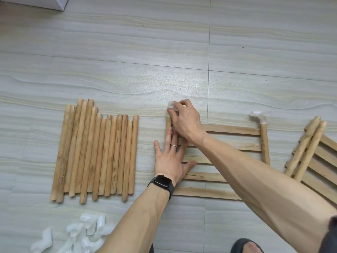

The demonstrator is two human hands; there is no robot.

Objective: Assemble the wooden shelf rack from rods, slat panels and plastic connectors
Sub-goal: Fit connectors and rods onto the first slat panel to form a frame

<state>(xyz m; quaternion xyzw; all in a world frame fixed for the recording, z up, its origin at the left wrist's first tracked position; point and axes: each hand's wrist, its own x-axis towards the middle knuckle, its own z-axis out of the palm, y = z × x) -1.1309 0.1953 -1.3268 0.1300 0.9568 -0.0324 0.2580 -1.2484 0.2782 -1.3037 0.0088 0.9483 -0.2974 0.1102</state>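
Note:
A wooden slat panel (235,130) lies flat on the floor in the middle. My left hand (170,157) presses flat on its left side, fingers spread along the left rod (168,123). My right hand (184,119) grips a translucent plastic connector (171,104) at the top end of that left rod. A second translucent connector (259,116) sits on the top of the panel's right rod (264,143). Several loose wooden rods (96,152) lie side by side to the left.
A heap of white plastic connectors (82,234) lies at the bottom left. More slat panels (313,154) are stacked askew at the right edge. A white box corner (45,2) shows at the top left. A dark slipper (246,246) is at the bottom.

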